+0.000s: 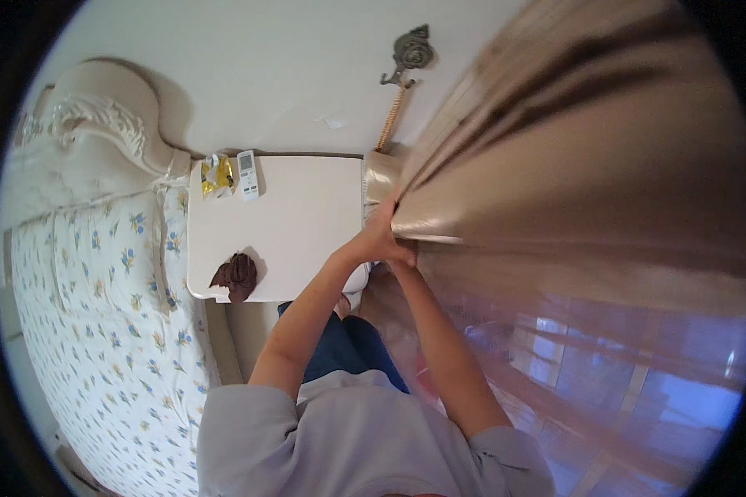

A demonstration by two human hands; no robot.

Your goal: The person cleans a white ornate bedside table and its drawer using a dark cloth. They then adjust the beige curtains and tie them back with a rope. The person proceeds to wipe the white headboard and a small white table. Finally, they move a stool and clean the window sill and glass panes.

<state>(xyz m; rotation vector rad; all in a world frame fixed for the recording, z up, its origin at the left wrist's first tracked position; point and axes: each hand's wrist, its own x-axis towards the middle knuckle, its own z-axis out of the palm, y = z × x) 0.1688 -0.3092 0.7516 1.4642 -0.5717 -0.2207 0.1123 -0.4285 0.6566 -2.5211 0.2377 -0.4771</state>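
A long beige curtain (pixel 597 180) with a satin sheen fills the right side and is gathered to a narrow bunch at my hands. My left hand (pixel 376 239) grips the near side of that bunch. Behind it, my right hand (pixel 406 253) is mostly hidden; its wrist passes under the left hand, and its fingers seem to go around the curtain. Past the hands, a beige cloth end (pixel 382 177) hangs beside the nightstand. A twisted cord tieback (pixel 390 119) hangs from a dark rose-shaped wall hook (pixel 412 53).
A white nightstand (pixel 304 217) stands before me, bearing a remote control (pixel 247 175), a yellow packet (pixel 217 176) and a crumpled brown cloth (pixel 237 278). At left is a bed (pixel 112 348) with floral bedding and a carved headboard (pixel 109 118). A sheer pinkish curtain (pixel 534 385) hangs at lower right.
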